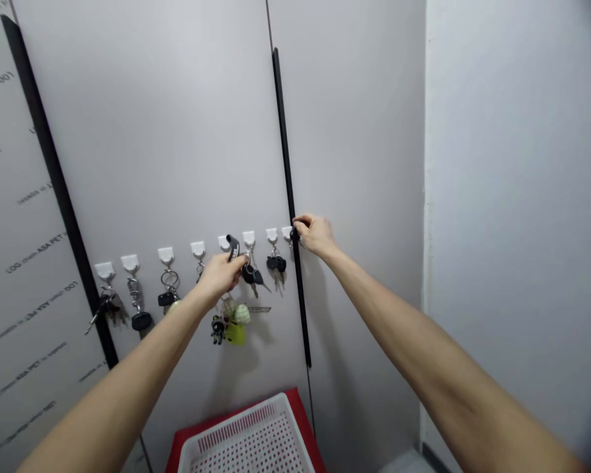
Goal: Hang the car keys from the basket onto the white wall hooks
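Observation:
A row of white adhesive hooks runs across a grey cabinet door. My left hand is closed on a key bunch with a black strap. A green charm, a shell-like charm and a small dark figure dangle below that hand. Black-headed keys show just right of its fingertips; whether they belong to the same bunch I cannot tell. At the rightmost hook, my right hand pinches a black-headed key, partly hidden by the fingers.
More keys hang on the hooks: a bunch at the far left, a black key fob, and black keys between my hands. Long black handles edge the doors. Below stands a white perforated basket on something red.

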